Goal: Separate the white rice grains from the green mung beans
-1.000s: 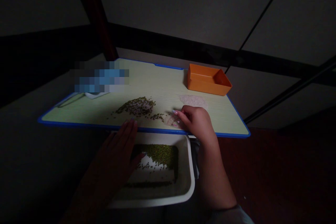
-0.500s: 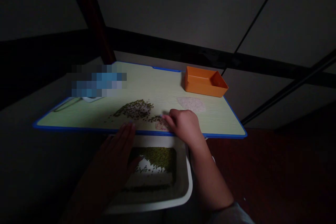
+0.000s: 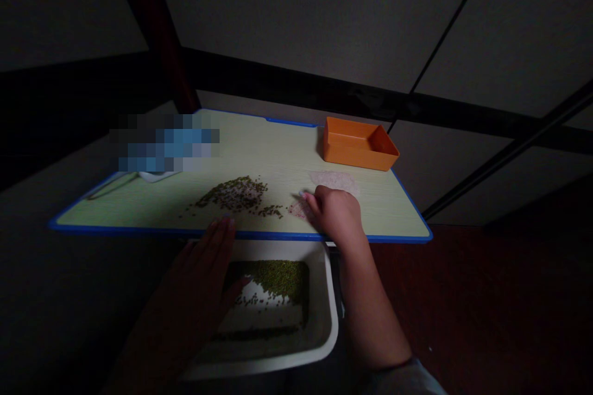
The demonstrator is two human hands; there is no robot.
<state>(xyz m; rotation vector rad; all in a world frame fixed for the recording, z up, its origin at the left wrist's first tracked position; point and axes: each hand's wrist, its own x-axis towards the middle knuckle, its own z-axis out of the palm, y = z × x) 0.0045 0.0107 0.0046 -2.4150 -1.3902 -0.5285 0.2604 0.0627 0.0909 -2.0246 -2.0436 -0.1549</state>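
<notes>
A pale green table [image 3: 259, 148] with a blue rim lies in front of me. On it sits a loose heap of green beans [image 3: 234, 192] and a patch of pale rice [image 3: 336, 180]. My right hand [image 3: 334, 213] rests on the table near its front edge, fingers curled, fingertips on a small pale patch of grains just right of the beans. My left hand [image 3: 204, 281] lies flat with fingers stretched out, over the left rim of a white tray [image 3: 327, 315] below the table edge. The tray holds green beans [image 3: 278, 276].
An orange box [image 3: 357, 143] stands at the table's far right corner. A blurred blue object [image 3: 164, 142] and a white thing with a thin handle [image 3: 151, 176] lie at the table's left. Dark floor surrounds the table; a dark post rises behind it.
My right hand slid left along the front edge into the pale grains, then drew back a little to the right. The left hand stayed on the tray rim.
</notes>
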